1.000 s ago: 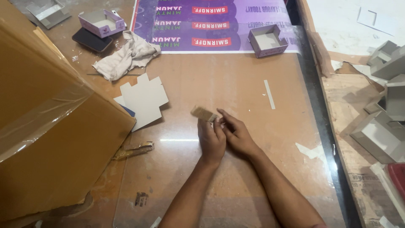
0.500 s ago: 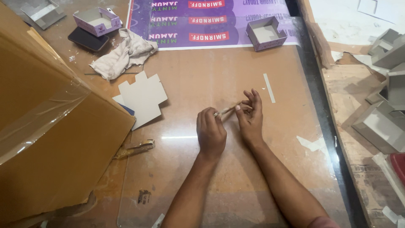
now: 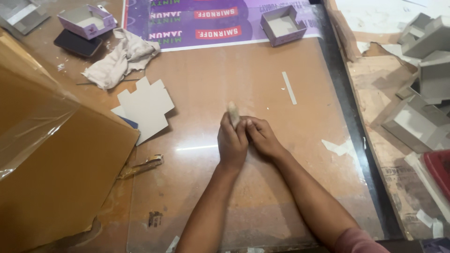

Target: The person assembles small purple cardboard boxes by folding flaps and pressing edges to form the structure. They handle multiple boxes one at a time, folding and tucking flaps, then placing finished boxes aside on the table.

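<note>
Fingers (image 3: 234,133) of the left hand (image 3: 232,145) are clenched around a small tan piece of card (image 3: 232,114), which stands upright out of the top of the grip and is blurred. Pressed against that hand from the side is the right hand (image 3: 263,139), its fingers curled in toward the base of the same piece; whether they actually grasp it cannot be told. Both hands rest near the middle of the brown worktop (image 3: 201,93). To the left lies a flat grey die-cut blank (image 3: 145,107), and beyond it a crumpled cloth (image 3: 122,58), a dark phone (image 3: 77,43) and an open purple-sided box (image 3: 87,21). A purple printed sheet (image 3: 206,21) covers the far edge, with a small open grey box (image 3: 282,26) on it. A thin white strip (image 3: 289,87) lies apart on the wood. A big brown carton (image 3: 51,173) fills the near left, and grey box shells (image 3: 422,93) are stacked at the right.
</note>
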